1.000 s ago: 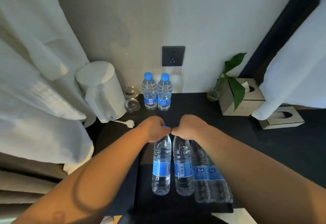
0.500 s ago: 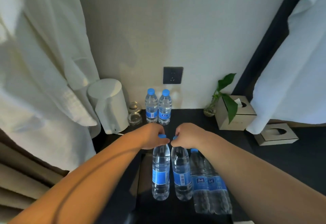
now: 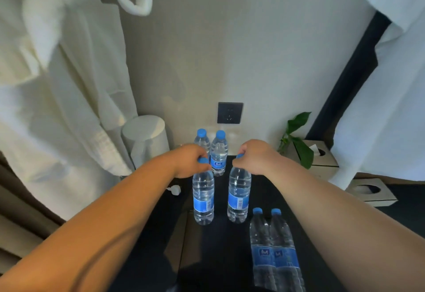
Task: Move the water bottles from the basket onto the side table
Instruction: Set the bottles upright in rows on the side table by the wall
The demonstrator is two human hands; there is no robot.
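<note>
My left hand (image 3: 192, 159) grips the blue cap end of a clear water bottle (image 3: 203, 196), which hangs upright over the dark side table (image 3: 264, 190). My right hand (image 3: 255, 156) grips the top of a second bottle (image 3: 238, 196), held a little to the right of the first. Two more bottles (image 3: 274, 252) stand side by side in the dark basket (image 3: 184, 241) below, at the lower right. Another pair of bottles (image 3: 218, 151) stands on the side table against the wall, just beyond my hands.
A white kettle (image 3: 147, 140) stands at the table's back left, with a white plug (image 3: 175, 190) near it. A wall socket (image 3: 230, 112) is above the standing bottles. A plant (image 3: 296, 140) and two tissue boxes (image 3: 322, 156) sit at the right. White robes hang on both sides.
Both hands have lifted their bottles up out of the basket and forward toward the wall, and the two bottles have moved apart. The two bottles left in the basket have not moved.
</note>
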